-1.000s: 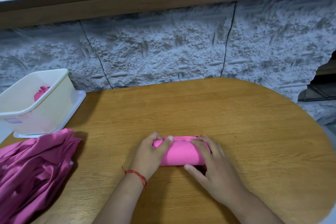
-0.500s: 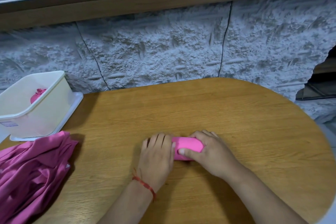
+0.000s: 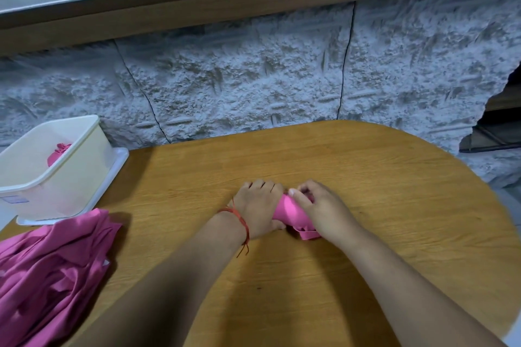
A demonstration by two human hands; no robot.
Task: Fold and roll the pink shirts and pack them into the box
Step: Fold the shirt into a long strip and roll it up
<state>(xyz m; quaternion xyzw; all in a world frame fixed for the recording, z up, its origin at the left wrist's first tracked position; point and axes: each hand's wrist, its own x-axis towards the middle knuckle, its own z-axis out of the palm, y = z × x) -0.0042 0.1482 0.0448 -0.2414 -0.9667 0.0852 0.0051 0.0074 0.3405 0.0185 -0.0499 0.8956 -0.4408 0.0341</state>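
Bright pink rolled shirt (image 3: 287, 210) at centre, darker magenta shirt pile (image 3: 50, 276) lower left, cream-white box (image 3: 64, 177) at left, honey-brown wood-grain table (image 3: 366, 191), grey-white speckled wall (image 3: 253, 87), red wrist thread (image 3: 243, 221).

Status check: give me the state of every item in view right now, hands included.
rolled shirt: rolled up, held between both hands, loose flap at its near end.
left hand: grips the rolled shirt.
right hand: fingers curled on the rolled shirt.
box: open, upright, standing on its lid.
packed roll: inside the box.
shirt pile: unfolded, heaped at the table's left edge.
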